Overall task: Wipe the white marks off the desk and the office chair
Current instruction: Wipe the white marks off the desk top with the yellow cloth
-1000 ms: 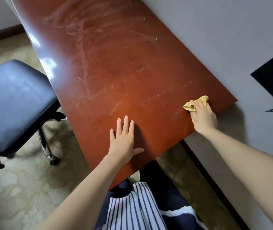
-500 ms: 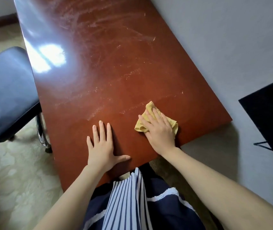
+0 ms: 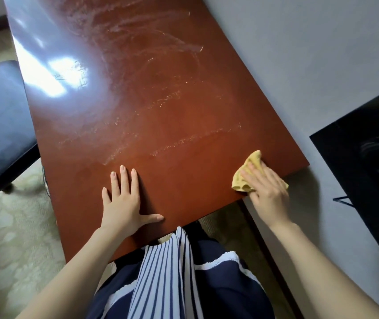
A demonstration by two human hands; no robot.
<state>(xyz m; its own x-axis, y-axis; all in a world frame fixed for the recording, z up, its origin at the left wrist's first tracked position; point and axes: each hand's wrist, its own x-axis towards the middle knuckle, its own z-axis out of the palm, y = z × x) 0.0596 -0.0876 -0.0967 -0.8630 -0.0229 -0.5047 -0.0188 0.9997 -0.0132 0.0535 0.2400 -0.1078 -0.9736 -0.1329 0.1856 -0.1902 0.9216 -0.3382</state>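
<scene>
The left hand [image 3: 124, 203] lies flat on the desk [image 3: 161, 100] with its fingers straight and a bit apart and its thumb sticking out to the side. It holds nothing. The right hand [image 3: 269, 194] lies on top of a yellow cloth [image 3: 250, 166]. Its fingers are stretched over the cloth and press it down on the wood, right at the near corner of the desk. A bunched bit of the cloth pokes out past the fingertips, and a small bit shows on the far side of the hand. The wood between the two hands looks dark red and smooth. Just past the left fingertips the white marks [image 3: 172, 143] begin. They run in thin dotted lines across the desk toward the right hand, and farther away from both hands they turn into big pale swirls. Bright light shines on the desk top, out beyond the left hand. The office chair [image 3: 2, 125] stands to the outer side of the left hand, beside the long edge of the desk, and its dark seat looks dusty and pale in spots. Under it is a light patterned carpet [image 3: 11, 238]. To the outer side of the right hand is a grey wall [image 3: 299, 54] and a flat black panel [image 3: 363, 169]. Below the hands, near the body, hangs blue and white striped clothing [image 3: 165, 272].
</scene>
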